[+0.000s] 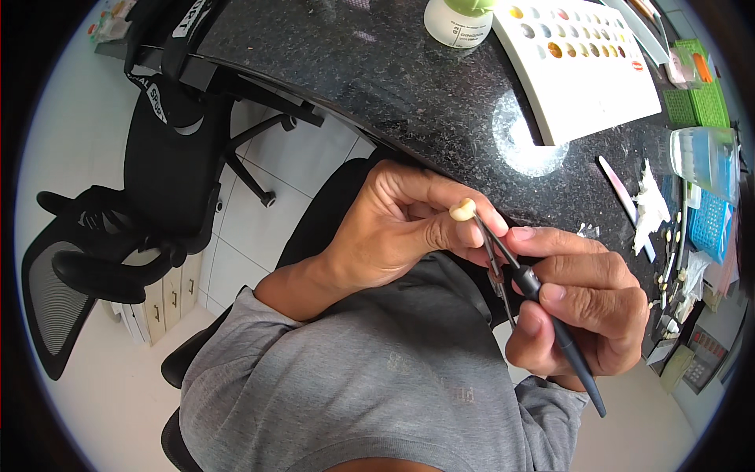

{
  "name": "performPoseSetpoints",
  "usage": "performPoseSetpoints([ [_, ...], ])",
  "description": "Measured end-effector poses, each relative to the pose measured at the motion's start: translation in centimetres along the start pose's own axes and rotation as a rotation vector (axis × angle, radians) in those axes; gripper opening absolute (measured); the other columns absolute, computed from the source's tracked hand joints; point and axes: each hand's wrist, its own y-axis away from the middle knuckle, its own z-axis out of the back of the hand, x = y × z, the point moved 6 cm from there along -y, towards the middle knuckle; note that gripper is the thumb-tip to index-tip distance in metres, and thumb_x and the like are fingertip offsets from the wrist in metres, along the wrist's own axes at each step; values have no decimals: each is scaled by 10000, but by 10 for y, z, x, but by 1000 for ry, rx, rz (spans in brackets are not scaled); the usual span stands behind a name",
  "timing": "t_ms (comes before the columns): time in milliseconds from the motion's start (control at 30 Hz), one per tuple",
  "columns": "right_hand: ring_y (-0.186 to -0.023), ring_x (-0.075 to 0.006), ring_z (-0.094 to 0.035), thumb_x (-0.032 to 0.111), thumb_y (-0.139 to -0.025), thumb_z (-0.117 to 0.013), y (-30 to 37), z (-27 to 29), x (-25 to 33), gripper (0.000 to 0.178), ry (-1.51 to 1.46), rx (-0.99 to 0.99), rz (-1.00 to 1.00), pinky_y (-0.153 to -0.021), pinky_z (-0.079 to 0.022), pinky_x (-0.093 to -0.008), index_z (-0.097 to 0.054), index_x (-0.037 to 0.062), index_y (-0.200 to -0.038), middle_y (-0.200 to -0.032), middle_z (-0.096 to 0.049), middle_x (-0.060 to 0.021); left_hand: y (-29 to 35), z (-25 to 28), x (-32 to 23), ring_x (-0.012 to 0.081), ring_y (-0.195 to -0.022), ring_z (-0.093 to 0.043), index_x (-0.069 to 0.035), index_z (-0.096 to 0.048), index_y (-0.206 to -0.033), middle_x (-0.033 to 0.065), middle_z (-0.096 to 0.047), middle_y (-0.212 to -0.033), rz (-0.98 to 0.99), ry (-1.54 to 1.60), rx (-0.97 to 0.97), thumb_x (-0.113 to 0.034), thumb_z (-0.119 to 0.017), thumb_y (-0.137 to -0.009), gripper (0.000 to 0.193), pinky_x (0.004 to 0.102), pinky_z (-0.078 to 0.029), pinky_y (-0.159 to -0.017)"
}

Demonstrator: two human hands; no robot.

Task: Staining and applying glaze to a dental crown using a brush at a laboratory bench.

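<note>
My left hand [377,232] is closed, with thumb and fingers pinching slim metal forceps [499,285]. Just above the thumb tip, at the forceps' upper end, sits a small cream-yellow tooth crown [462,210]. How the jaws grip the crown is hidden by the fingers. In my right hand [602,303], a slender brush [578,358] with a dark handle is held like a pen. Its thin tip slants up toward the crown; whether the two touch, I cannot tell. Both hands meet in front of my grey shirt, near the worktop's edge.
A black speckled worktop [377,79] carries a green-lidded jar [452,27] and a white board [602,102] with rows of coloured samples. To the right are a crumpled tissue [650,208], a clear cup [704,161] and a blue basket [709,230]. A black office chair [169,149] stands left.
</note>
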Motion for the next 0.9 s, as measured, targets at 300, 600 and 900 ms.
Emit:
performPoseSetpoints([
  [300, -868, -380, -656, 24, -782, -660, 4, 0, -3, 227, -26, 49, -11, -747, -574, -439, -473, -17, -903, -786, -565, -151, -1, 1, 1, 200, -855, -672, 36, -663, -958, 148, -674, -931, -26, -38, -5, -79, -629, -855, 157, 304, -593, -771],
  [600, -757, -326, -668, -16, -710, -738, 21, 27, 14, 232, -82, -212, 169, -639, -594, -398, -592, -50, -887, -855, -598, -199, 1, -7, -4, 239, -802, -680, 66, -658, -941, 192, -680, -884, -93, -127, -22, -64, -630, -863, 154, 345, -582, -732],
  [900, -701, -183, -613, 119, -905, -594, 84, 117, 42, 201, 464, -626, -6, -596, -482, -245, -579, -47, -1018, -879, -592, -151, 6, -18, -11, 166, -782, -675, 20, -682, -955, 142, -688, -870, -350, -674, -102, 59, -648, -812, 153, 248, -568, -698],
])
